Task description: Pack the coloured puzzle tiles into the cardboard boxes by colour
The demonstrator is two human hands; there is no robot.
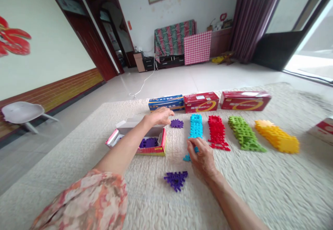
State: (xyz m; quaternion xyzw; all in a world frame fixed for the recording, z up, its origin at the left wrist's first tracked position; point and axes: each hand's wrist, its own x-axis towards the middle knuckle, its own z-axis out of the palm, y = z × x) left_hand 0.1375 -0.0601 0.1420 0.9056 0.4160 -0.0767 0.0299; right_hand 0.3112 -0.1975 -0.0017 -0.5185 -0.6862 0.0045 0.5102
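Observation:
My left hand (pixel 161 116) reaches over the open box (pixel 153 150), fingers stretched out and apart. Close to its fingertips, a small stack of purple interlocking plastic blocks (pixel 177 123) lies on the quilted cover. More purple blocks (pixel 148 142) sit inside the box, partly hidden by my left forearm. My right hand (pixel 202 155) is curled at the near end of the light blue block row (pixel 196 126), closed on a light blue block, mostly covered by the fingers. A purple triangular block piece (pixel 176 180) lies in front, apart from both hands.
Rows of red blocks (pixel 217 133), green blocks (pixel 246 133) and yellow blocks (pixel 278 137) lie to the right. Behind them stand a blue box (pixel 166 102), a red box (pixel 201 101) and another red box (pixel 246 100). A white stool (pixel 23 112) is at left.

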